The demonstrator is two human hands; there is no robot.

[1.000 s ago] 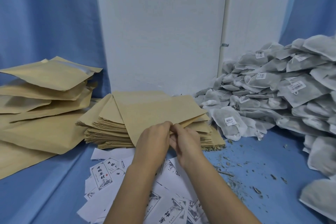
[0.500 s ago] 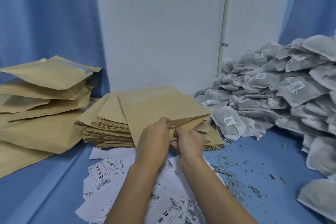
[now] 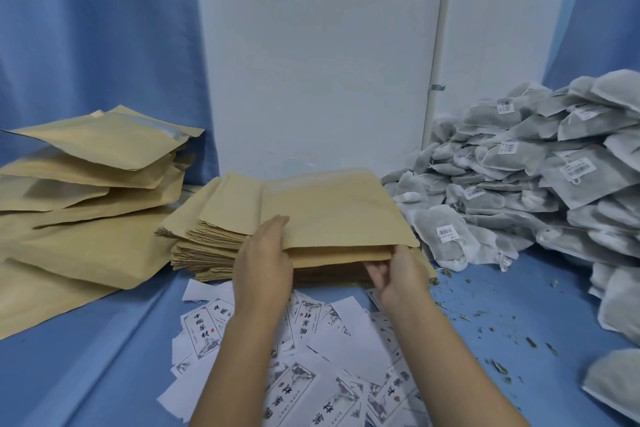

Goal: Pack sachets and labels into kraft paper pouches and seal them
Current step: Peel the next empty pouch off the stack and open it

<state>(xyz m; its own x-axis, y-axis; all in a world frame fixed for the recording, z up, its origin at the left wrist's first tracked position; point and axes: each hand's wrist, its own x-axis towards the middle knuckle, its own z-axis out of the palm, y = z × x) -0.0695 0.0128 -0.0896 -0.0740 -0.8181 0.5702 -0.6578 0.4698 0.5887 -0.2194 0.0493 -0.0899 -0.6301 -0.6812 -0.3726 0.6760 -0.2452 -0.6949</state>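
Printed in black brush characters down a white rectangular paper label (image 3: 202,331), framed by a thin black border: 中國藥材, ended by a red seal too small to read. Repeated in part, upside down, as 藥材 on neighbouring white paper labels (image 3: 289,400) in the same loose heap. Stuck to grey mesh sachets (image 3: 427,225): white barcode stickers (image 3: 445,231), digits too blurred to make out.

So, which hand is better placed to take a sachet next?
Probably the right hand: the sachets are piled on its side, while the left hand can hold the pouch.
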